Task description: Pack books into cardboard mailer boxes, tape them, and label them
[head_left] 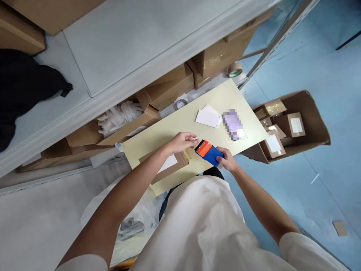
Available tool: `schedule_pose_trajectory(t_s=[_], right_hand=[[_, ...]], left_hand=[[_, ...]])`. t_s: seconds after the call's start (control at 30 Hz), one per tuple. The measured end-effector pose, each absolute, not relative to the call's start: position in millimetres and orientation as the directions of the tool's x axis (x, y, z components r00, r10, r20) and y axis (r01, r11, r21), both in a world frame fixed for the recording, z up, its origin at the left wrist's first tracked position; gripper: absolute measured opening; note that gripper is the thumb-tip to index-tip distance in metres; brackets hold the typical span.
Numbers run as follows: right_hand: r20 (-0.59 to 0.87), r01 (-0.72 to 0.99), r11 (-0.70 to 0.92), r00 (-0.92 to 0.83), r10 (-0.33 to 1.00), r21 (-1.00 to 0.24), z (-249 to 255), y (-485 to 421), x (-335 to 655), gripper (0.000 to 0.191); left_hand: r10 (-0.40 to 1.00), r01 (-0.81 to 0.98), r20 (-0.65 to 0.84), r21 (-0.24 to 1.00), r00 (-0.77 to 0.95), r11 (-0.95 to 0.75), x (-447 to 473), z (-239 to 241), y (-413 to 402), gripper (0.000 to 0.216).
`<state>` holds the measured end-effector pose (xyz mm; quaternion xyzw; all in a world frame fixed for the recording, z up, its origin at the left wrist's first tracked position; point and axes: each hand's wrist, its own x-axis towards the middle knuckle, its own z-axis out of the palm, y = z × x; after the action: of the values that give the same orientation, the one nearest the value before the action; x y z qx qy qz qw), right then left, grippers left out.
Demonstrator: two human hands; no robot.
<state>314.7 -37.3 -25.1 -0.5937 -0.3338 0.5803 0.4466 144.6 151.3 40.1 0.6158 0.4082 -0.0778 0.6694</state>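
My right hand [228, 159] grips a blue and orange tape dispenser [210, 153] by its blue end, above the table's near edge. Its black cutting edge points to the left. Just beside that edge is my left hand [183, 142], fingers loosely bent and apart, with nothing visible in them. Under my left forearm a brown cardboard box [180, 162] with a white label [168, 163] lies on the pale yellow table [158, 137]; the arm hides part of it.
White paper slips [208, 116] and a blurred purple item [233, 124] lie farther along the table. An open carton [313, 124] holding several small boxes stands on the floor at right. Shelving [146, 52] with cartons runs behind; a tape roll [235, 70] sits there.
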Motion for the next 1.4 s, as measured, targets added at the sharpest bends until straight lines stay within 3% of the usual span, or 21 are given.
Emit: schedule_pose_trajectory(t_s=[0.13, 0.27, 0.33, 0.5, 0.67, 0.77, 0.93, 1.13, 1.27, 1.33, 1.4], right_hand=[[-0.389, -0.208, -0.362, 0.109, 0.915, -0.909, -29, -41, 314, 0.035], [-0.496, -0.381, -0.401, 0.196, 0.846, -0.833, -38, -34, 313, 0.047], [-0.601, -0.455, -0.477, 0.175, 0.78, -0.752, -43, -29, 313, 0.051], [-0.782, -0.65, -0.634, -0.097, 0.615, -0.419, -61, -39, 316, 0.044], [-0.813, -0.743, -0.648, -0.268, 0.516, -0.166, -78, -67, 304, 0.034], [-0.785, -0.766, -0.631, -0.314, 0.535, -0.124, -83, -71, 288, 0.032], [-0.821, -0.739, -0.666, -0.316, 0.476, -0.102, -89, -67, 264, 0.033], [-0.839, -0.746, -0.656, -0.281, 0.467, -0.116, -96, -66, 242, 0.034], [-0.836, -0.741, -0.66, -0.277, 0.474, -0.129, -96, -63, 235, 0.036], [-0.824, -0.738, -0.661, -0.29, 0.488, -0.132, -96, -63, 234, 0.036], [-0.806, -0.748, -0.652, -0.307, 0.506, -0.124, -95, -64, 235, 0.036]], left_hand=[[0.368, 0.667, -0.62, 0.745, 0.693, -0.001, 160, 37, 158, 0.03], [0.389, 0.771, -0.67, 0.595, 0.632, -0.226, 179, 40, 168, 0.028], [0.375, 0.832, -0.743, 0.497, 0.554, -0.245, 187, 38, 174, 0.025], [0.347, 0.9, -0.852, 0.276, 0.391, -0.338, 186, 13, 198, 0.028], [0.303, 0.7, -0.894, 0.016, 0.329, -0.714, 182, -21, 211, 0.024], [0.266, 0.516, -0.918, -0.082, 0.295, -0.853, 185, -30, 202, 0.019], [0.312, 0.285, -0.9, -0.226, 0.305, -0.931, 186, -23, 174, 0.028], [0.278, 0.2, -0.892, -0.217, 0.357, -0.955, 174, -16, 157, 0.029], [0.325, 0.297, -0.814, -0.197, 0.482, -0.934, 163, -8, 167, 0.065], [0.233, 0.293, -0.786, -0.069, 0.572, -0.954, 150, -2, 174, 0.075], [0.03, 0.226, -0.786, 0.141, 0.617, -0.964, 132, 3, 180, 0.08]])
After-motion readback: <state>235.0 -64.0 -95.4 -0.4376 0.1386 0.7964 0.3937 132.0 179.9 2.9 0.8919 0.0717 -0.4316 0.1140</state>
